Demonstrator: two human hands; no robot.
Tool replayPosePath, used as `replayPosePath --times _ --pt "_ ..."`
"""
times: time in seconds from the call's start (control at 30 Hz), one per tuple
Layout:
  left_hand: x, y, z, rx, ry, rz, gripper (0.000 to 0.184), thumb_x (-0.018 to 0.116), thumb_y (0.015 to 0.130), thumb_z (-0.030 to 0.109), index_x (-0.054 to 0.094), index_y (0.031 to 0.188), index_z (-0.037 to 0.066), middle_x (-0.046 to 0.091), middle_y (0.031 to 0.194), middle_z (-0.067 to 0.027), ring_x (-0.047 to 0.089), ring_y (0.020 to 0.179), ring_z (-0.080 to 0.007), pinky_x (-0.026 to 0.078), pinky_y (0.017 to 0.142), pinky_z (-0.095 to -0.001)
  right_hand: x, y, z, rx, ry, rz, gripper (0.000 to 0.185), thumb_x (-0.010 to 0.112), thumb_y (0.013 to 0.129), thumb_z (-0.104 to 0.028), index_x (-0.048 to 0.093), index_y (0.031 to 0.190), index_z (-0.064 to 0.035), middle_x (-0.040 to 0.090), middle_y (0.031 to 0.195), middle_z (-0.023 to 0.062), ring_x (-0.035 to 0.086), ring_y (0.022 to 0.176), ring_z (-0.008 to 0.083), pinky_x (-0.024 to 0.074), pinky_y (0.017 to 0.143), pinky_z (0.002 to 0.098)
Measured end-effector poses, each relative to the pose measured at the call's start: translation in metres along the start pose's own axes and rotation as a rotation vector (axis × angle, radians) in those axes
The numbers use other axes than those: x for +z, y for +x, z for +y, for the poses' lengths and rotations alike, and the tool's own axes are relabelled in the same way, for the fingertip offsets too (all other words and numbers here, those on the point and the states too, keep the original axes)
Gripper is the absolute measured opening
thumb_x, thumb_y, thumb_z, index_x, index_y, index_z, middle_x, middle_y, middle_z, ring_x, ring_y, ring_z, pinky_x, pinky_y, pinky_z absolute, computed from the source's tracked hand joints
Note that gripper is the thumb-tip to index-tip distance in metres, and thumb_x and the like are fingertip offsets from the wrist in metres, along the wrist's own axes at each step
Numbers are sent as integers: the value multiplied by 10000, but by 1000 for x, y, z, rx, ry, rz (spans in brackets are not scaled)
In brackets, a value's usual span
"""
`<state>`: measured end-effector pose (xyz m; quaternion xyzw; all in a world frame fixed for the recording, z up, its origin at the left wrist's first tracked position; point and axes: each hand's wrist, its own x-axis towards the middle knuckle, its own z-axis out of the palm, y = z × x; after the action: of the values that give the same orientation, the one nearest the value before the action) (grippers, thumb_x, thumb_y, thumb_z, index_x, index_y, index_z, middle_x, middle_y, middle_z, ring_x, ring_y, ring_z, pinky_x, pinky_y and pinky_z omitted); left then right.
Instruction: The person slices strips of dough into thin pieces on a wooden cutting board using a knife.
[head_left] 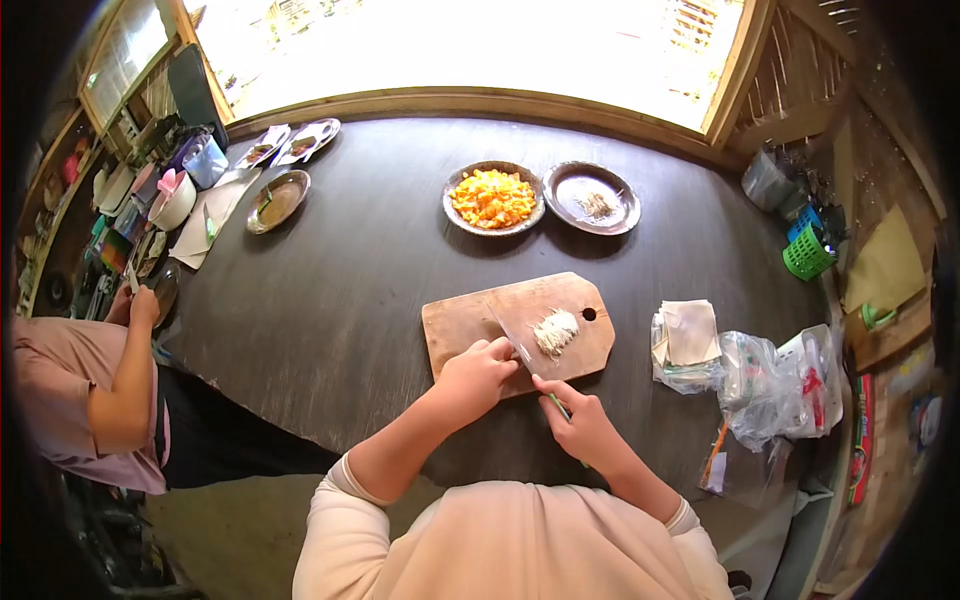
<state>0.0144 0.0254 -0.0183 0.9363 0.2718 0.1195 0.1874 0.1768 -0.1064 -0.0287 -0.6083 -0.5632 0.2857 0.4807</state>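
A wooden cutting board (455,325) lies on the dark table, with a small pile of pale, finely cut shreds (555,332) near its middle. My right hand (580,425) is wrapped round the green handle of a knife (512,340), whose blade lies over the board just left of the pile. My left hand (485,370) is at the board's lower edge beside the blade, fingers bent together; what they hold is too small to name. Beyond the board are a plate of orange diced pieces (492,198) and a dark plate (610,222) with a little shredded heap.
At the left a person (90,400) stands by the dark table (330,300). Small plates (278,200), a white paper sheet and tubs line the left side. Plastic bags (760,390) and stacked papers (690,333) lie right; a green basket (808,255) stands beyond them.
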Motion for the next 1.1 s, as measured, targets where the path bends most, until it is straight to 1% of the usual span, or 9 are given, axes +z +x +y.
replayPosePath --times 0.03,0.1,0.33,0.4,0.5,0.7,0.8,1.03,1.1 --pt "2 -1 -1 10 1 2 213 655 799 81 719 1000 109 617 1082 -29 607 986 -255 546 828 -377 -2 2 -4 1 1 -3 289 596 954 -73 641 1239 -88 650 802 244 637 611 189 485 609 306" --pt "2 -1 -1 12 -13 0 213 657 797 80 720 999 109 616 1082 -30 607 984 -257 546 827 -377 -8 4 -15 177 -69 -100 278 591 948 -74 634 1223 -69 649 870 277 662 843 429 523 650 362" --pt "2 0 -2 35 -3 33 176 660 812 103 720 977 105 614 1072 -38 611 961 -266 545 819 -380 -3 1 -3 70 19 -37 281 591 949 -77 631 1227 -79 656 858 264 672 804 420 517 632 363" --pt "3 2 -2 31 -27 25 168 662 814 110 721 972 107 614 1067 -38 612 955 -264 544 816 -380 -6 4 -7 152 -46 -83 295 593 954 -74 633 1247 -71 692 902 238 710 741 244 515 668 311" --pt "1 1 2 33 -41 19 157 667 819 124 723 965 111 615 1057 -38 616 938 -262 543 810 -379 -7 9 -7 197 -27 -119 279 591 951 -78 629 1228 -80 667 878 256 669 778 420 515 632 361" --pt "2 2 -1 31 -30 34 163 662 816 114 725 966 113 616 1046 -37 616 926 -259 540 810 -373 -1 3 8 -26 -5 -7 286 587 952 -83 625 1236 -79 664 877 262 671 764 418 518 627 367" --pt "1 2 3 24 -66 26 182 651 808 88 724 973 110 615 1048 -38 613 940 -260 537 816 -376 -6 9 -1 159 -37 -124 291 587 952 -84 621 1242 -78 679 916 251 677 829 418 527 646 363" --pt "1 1 2 7 -26 22 196 644 804 83 724 980 111 615 1057 -37 614 952 -262 539 819 -380 -2 3 4 -4 7 -11 295 585 955 -89 619 1248 -80 660 857 264 675 779 417 515 617 373" --pt "0 1 4 10 -29 11 196 645 802 85 724 980 110 615 1061 -37 615 952 -263 539 819 -380 -6 10 -7 190 -45 -128 291 584 956 -88 620 1245 -79 646 822 272 668 740 418 508 605 378"
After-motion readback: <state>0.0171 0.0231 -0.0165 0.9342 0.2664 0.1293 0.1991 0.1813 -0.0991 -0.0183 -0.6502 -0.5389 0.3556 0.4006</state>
